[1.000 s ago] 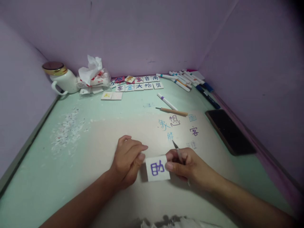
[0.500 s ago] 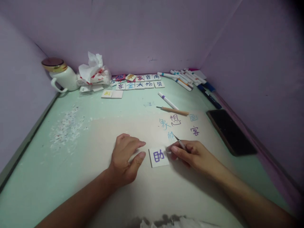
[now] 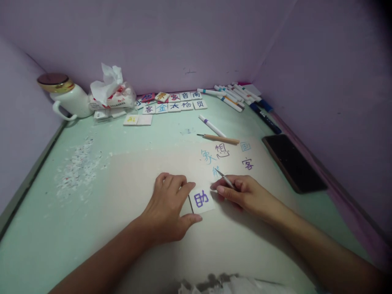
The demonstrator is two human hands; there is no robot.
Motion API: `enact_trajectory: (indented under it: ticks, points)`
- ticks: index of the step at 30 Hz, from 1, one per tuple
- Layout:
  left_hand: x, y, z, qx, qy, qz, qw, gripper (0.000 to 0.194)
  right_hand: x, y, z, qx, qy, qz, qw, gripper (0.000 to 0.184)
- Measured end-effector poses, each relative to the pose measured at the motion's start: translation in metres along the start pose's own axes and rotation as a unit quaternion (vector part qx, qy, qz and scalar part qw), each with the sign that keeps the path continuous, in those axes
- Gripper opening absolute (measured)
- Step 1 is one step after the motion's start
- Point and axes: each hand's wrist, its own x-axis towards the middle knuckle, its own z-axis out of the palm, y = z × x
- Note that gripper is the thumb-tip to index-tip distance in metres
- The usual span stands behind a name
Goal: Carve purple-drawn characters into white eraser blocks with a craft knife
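A white square tile (image 3: 201, 208) bearing a purple character lies on the pale sheet between my hands. My left hand (image 3: 171, 206) rests at its left side, thumb and forefinger spread around the near and far left corners; whether they touch it is hard to tell. My right hand (image 3: 241, 192) grips a slim craft knife (image 3: 227, 179) with a pointed metal tip, its fingers just beside the tile's right edge. The knife's tip points up and left, over a light blue character on the sheet. Most of its handle is hidden in the hand.
Beyond lie a wooden-handled carving tool (image 3: 219, 139) and a purple-banded marker (image 3: 212, 125). A phone (image 3: 294, 163) is at right, several markers (image 3: 232, 96) behind. Lettered tiles (image 3: 174, 107), a tissue pack (image 3: 112, 98) and a mug (image 3: 72, 102) line the back; shavings (image 3: 78, 169) lie left.
My left hand has moved right to the tile, its thumb and forefinger spreading wider. The right hand keeps the knife beside the tile. The whole view has shifted slightly.
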Motion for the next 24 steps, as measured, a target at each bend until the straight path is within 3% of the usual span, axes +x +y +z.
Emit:
enact_trajectory:
  ticks: [24]
  points:
    - [0.0007, -0.0028, -0.0002, -0.008, 0.004, 0.022, 1.0, 0.048, -0.0008, -0.0044, 0.0015, 0.037, 0.011, 0.022, 0.999, 0.019]
